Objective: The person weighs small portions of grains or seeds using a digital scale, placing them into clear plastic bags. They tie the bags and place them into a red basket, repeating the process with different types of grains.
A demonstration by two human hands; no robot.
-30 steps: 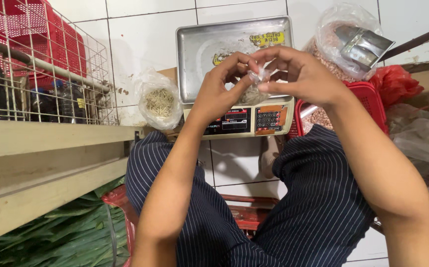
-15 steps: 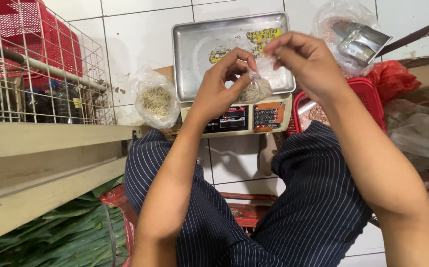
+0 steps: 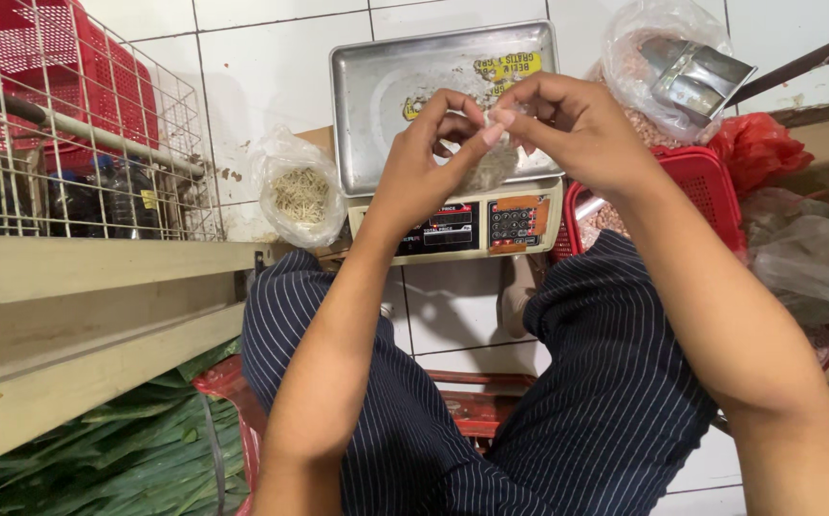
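Right now both my hands are up over the tray of the digital scale, pinched together on 1 small clear plastic bag of pale seeds or grain. My left hand grips the bag's neck between thumb and fingers, so the filled bottom hangs below my fingers, just above the scale's front edge. My right hand is closed on the loose top of the plastic, fingertips touching those of the left, the sort of grip that twists or knots a bag mouth. The bag is held in the air rather than resting on the steel tray; whether its bottom brushes the tray I cannot tell, since my fingers hide much of it.

I hold it close to the scale because the stock sits around it within easy reach. An open bag of the same pale stuff sits on the floor to the left of the scale. To the right, a big bag of peanuts stands in a red basket with a metal scoop stuck in its mouth, ready for dipping. A wire rack stands at my far left, and green leaves lie beside my knee.
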